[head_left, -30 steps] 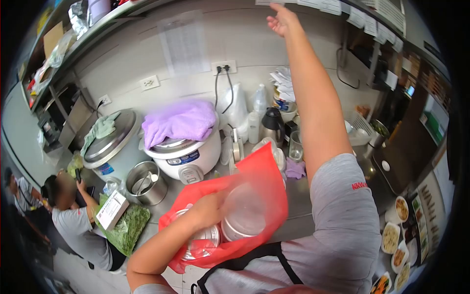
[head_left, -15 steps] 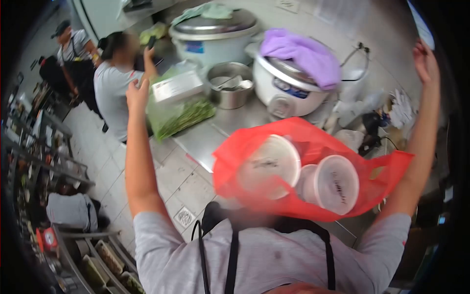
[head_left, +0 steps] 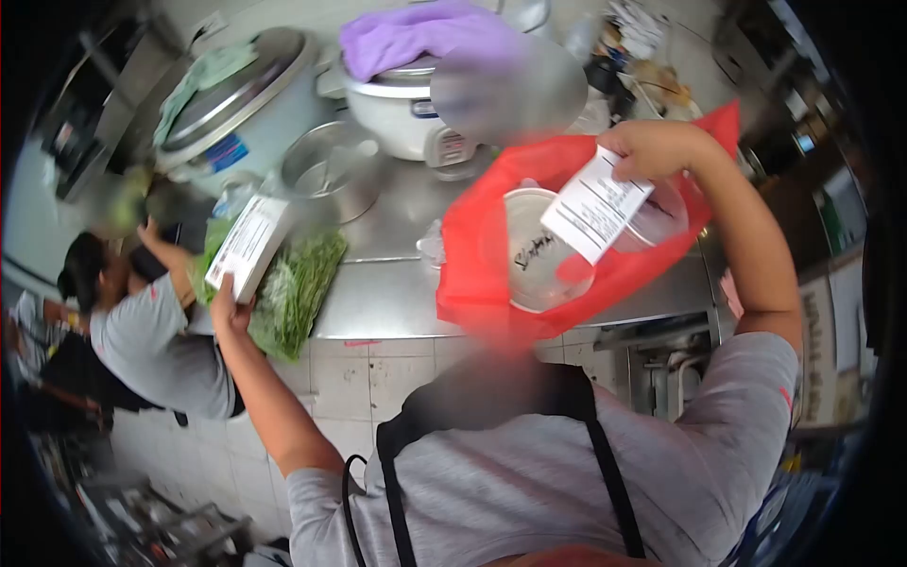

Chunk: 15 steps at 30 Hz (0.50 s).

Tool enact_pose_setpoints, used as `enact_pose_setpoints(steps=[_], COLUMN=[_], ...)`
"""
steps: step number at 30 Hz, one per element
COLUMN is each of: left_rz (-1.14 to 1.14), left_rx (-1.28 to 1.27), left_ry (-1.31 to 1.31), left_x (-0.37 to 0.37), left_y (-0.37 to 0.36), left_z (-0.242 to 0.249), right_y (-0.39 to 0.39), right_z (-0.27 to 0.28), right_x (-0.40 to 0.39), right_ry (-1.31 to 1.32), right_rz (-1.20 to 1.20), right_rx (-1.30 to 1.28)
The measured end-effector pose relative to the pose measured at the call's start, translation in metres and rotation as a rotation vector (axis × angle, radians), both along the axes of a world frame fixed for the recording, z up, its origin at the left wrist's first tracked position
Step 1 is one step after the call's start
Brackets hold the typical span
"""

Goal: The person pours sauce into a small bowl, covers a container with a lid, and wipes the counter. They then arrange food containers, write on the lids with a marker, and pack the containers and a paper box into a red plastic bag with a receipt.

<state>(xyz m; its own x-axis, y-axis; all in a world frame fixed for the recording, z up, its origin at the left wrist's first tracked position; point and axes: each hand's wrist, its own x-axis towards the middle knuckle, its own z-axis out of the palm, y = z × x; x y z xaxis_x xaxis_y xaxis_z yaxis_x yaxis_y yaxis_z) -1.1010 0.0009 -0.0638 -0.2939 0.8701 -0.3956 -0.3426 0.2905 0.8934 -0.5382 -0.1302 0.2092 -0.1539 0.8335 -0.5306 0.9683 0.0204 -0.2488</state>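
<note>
My right hand [head_left: 652, 151] pinches a white printed slip [head_left: 597, 206] above the open red bag [head_left: 468, 250]. Inside the bag lie a large round tub [head_left: 543, 269] with handwriting on its lid and a smaller tub [head_left: 661, 222], partly covered by the slip. Off to the left, my left hand [head_left: 231, 307] grips the near end of a white box [head_left: 250, 246], thumb on its top and the other fingers mostly hidden. The box rests over bagged leafy greens [head_left: 293, 293].
Behind the steel counter's front edge stand a metal pot [head_left: 331, 175], a large cooker [head_left: 236, 104] with a green cloth and a rice cooker [head_left: 392, 118] under a purple towel [head_left: 416, 33]. A co-worker [head_left: 156, 326] is at the left.
My right hand has come down from the upper right and now has the slip over the bag. My left hand, earlier raised with nothing in it, has closed on the box. The view has turned.
</note>
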Motion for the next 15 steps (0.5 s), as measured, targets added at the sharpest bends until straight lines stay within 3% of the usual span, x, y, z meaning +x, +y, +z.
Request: enact_pose_setpoints(steps=[4, 6, 9, 13, 15], left_rz=[-0.056, -0.167, -0.361, -0.834, -0.887], left_rx=[0.185, 0.287, 0.446, 0.402, 0.31], left_ry=[-0.003, 0.044, -0.049, -0.224, -0.386], left_x=[0.006, 0.024, 0.093, 0.201, 0.256], left_y=[-0.015, -0.028, -0.056, -0.106, -0.128], left_z=[0.037, 0.08, 0.16, 0.217, 0.219], right_y=[-0.027, -0.032, -0.036, -0.031, -0.027], right_z=[-0.018, -0.029, -0.023, -0.041, -0.046], right_x=[0.046, 0.076, 0.072, 0.08, 0.075], right_ry=[0.195, 0.231, -0.386, -0.567, -0.637], right_rz=[-0.274, -0.377, -0.218, -0.157, -0.143], right_rx=[0.124, 0.14, 0.128, 0.164, 0.157])
